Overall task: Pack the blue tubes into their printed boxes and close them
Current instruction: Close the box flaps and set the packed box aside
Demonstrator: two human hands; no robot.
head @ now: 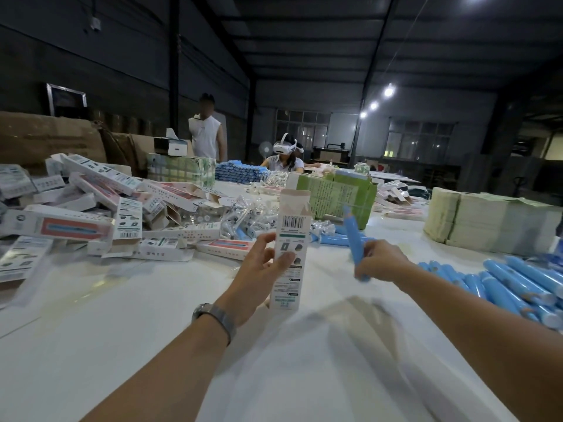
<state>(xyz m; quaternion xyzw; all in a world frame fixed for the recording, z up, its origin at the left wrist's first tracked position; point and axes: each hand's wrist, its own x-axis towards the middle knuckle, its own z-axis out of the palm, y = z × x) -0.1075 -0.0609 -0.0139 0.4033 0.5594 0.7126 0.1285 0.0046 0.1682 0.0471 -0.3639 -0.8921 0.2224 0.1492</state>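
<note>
Left hand (268, 263): clamped on printed box (291, 248), thumb on the barcode face, fingers wrapped behind at mid-height. Box held upright above the white surface (152, 300), top flaps standing open, bottom end apparently closed.

Right hand (380, 261): pinched round the lower end of a blue tube (355, 239), tube tilted nearly upright, just beside the box and apart from it, tip below the level of the box mouth.

Handling, judged: box thin card, very light, easily crushed; mid-height side grip suitable provided squeeze stays gentle enough to keep the mouth square. Tube light, fairly stiff, smooth skin likely slippery; low grip leaves the upper length free for entry. Flaps prone to creasing if caught by the tip.

Elsewhere: loose blue tubes (518, 284) heaped at right on the surface, more (335, 239) lying behind the box; heap of boxes (91, 214) at left; stacks of printed sheets (487, 220) at far right.
</note>
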